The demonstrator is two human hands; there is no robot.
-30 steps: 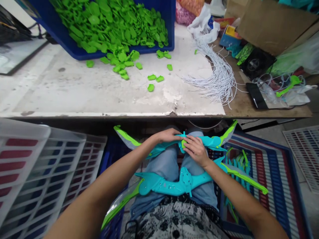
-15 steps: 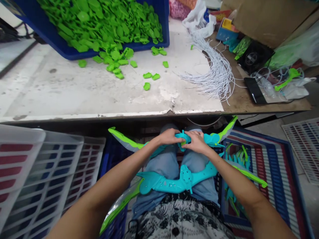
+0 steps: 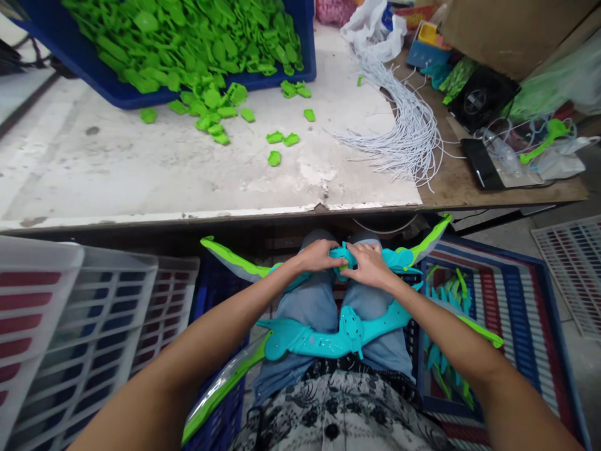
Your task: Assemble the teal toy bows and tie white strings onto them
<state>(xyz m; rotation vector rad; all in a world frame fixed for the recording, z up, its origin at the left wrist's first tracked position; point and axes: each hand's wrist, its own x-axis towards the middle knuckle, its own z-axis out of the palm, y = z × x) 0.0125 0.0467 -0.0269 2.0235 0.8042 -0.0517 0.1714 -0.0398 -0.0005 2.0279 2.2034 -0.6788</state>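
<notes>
Over my knees lies a turquoise toy bow point(image 3: 397, 258) with lime-green tips. My left hand point(image 3: 318, 255) is closed on the left side of its middle, and my right hand point(image 3: 366, 264) grips the right side. Both thumbs meet near a small green piece point(image 3: 344, 267) at the bow's centre, which the fingers partly cover. Closer to my body, a second turquoise toy bow point(image 3: 323, 343) rests across my thighs, touched by neither hand. My right forearm hides part of its right limb.
On the table point(image 3: 154, 169), a blue bin point(image 3: 307, 50) holds green pieces, with several spilled in front. White cords point(image 3: 413, 144) and a black phone-like slab point(image 3: 479, 164) lie to the right. White crates point(image 3: 94, 326) stand left; a striped basket point(image 3: 516, 300) with bow parts stands right.
The view has shifted slightly. Both hands stay at the centre of the far bow, with only a small movement of the thumbs around the green piece.
</notes>
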